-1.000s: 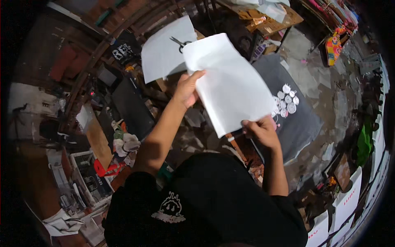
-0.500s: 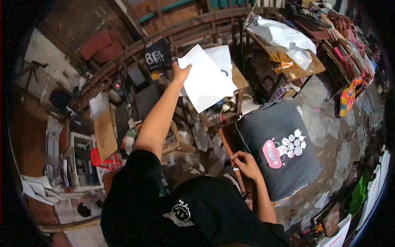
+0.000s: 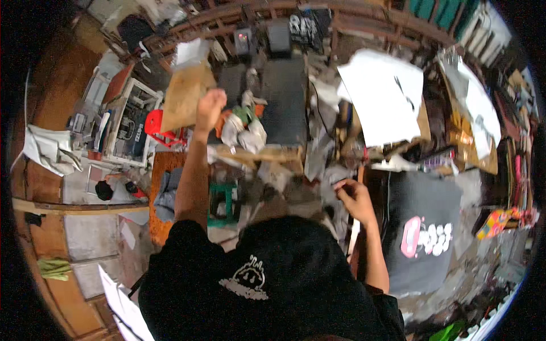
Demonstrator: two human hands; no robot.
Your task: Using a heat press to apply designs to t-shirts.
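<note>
My left hand is stretched out over a brown board, its fingers curled and somewhat blurred, with nothing visible in it. Beside it, crumpled whitish cloths or bags lie on a dark flat surface. Thumb and fingers of my right hand are pinched together; what they hold, if anything, is too small to name. Right of that hand, a black T-shirt with a pink and white print lies spread out flat. Farther off, a large white sheet rests on a small table, a thin dark object on it.
A red rounded object and a white-framed screen stand at left. A green plastic stool is low in front of me. Clear plastic covers a wooden table at far right. Scraps litter the floor.
My left hand has let go of the white sheet and moved left to the brown board. The view has turned left. My right hand stays pinched beside the T-shirt.
</note>
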